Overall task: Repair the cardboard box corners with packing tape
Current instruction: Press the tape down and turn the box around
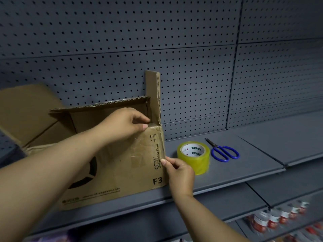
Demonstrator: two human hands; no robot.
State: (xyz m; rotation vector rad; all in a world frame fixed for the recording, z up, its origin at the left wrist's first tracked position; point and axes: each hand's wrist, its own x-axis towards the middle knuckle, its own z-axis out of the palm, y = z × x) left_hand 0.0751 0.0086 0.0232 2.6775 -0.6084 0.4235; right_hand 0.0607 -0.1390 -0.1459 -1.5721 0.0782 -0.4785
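Item: brown corrugated cardboard box (111,165), sitting left on grey metal shelf (244,154); left hand (122,124) pinching its upper right corner, right hand (178,172) pinching the edge below, apparently pressing down clear tape (139,149). Accessories: yellowish packing tape roll (193,157), blue-handled scissors (224,152), lying just right, within reach.

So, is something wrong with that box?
Yes. The cardboard box has a torn front right corner: its edge is ragged near the top, below the upright flap. Wrinkled clear tape covers the panel there. The left hand pinches the top; the right hand pinches the corner lower down.
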